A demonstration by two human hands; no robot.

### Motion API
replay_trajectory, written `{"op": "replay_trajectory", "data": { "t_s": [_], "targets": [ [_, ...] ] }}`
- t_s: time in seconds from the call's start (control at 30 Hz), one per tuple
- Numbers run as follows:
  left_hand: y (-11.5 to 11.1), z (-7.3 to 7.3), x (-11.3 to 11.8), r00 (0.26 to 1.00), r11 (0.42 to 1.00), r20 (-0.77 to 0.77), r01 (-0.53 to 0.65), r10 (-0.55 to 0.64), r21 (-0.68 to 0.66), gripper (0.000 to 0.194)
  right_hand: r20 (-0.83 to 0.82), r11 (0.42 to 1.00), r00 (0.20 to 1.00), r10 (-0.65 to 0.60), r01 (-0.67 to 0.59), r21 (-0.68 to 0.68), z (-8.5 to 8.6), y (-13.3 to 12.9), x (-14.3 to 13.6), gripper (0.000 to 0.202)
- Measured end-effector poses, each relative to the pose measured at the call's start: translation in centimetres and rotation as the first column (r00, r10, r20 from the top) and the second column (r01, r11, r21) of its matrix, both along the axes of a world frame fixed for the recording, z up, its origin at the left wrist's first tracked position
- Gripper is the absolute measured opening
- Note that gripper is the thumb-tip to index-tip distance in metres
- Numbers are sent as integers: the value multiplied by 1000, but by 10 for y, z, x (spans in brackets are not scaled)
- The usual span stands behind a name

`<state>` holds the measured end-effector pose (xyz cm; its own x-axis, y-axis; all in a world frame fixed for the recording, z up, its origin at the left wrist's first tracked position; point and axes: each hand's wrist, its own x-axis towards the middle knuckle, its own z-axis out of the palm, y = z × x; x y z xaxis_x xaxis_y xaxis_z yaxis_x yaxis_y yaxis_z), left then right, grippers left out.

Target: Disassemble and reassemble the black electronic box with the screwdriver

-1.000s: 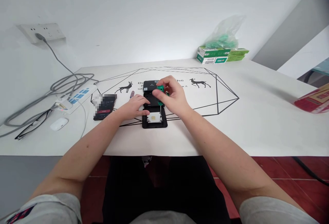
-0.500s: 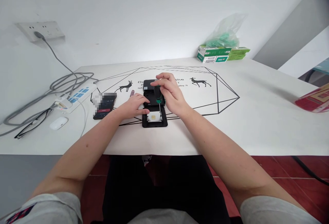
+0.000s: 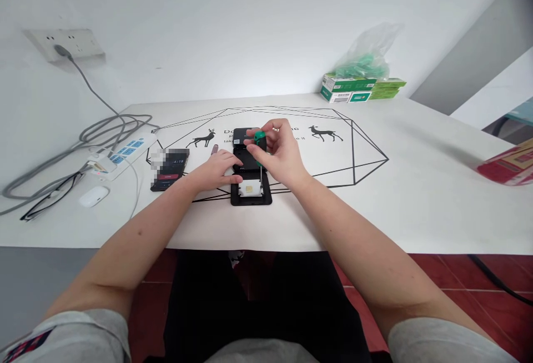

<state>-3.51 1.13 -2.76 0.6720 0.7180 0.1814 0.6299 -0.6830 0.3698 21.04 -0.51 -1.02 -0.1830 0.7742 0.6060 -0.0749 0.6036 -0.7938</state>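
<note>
My right hand is closed on a screwdriver with a green and black handle. Its thin metal shaft points down to the right side of a white part with a small yellowish square, set in an opened black case. Whether the tip sits in a screw is too small to tell. My left hand lies along the case's left edge, thumb and fingers apart, touching it. Above the white part is a black section, and behind that a black piece with a small label, partly hidden by my right hand.
To the left lie a phone, a white earbud case, glasses, a power strip and coiled grey cable. Green-and-white boxes with a plastic bag stand at the back. A red package is at right.
My right hand has turned, its fingers shifting around the screwdriver handle, so the green end now shows. My left hand and the black case have stayed in place.
</note>
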Motion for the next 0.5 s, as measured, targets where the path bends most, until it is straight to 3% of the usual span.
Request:
{"op": "replay_trajectory", "data": {
  "t_s": [0.13, 0.3, 0.5],
  "targets": [
    [0, 1, -1, 1000, 1000, 2, -4, 4, -8, 62, 71, 996, 997, -29, 22, 88, 3, 0, 4, 25],
    [0, 0, -1, 1000, 1000, 5, -2, 2, -2, 63, 138, 934, 972, -190, 136, 330, 8, 4, 11, 31],
    [-1, 1, 0, 1000, 1000, -3, -1, 1, 0, 63, 139, 945, 981, -133, 83, 317, 9, 0, 10, 30]
  ]
}}
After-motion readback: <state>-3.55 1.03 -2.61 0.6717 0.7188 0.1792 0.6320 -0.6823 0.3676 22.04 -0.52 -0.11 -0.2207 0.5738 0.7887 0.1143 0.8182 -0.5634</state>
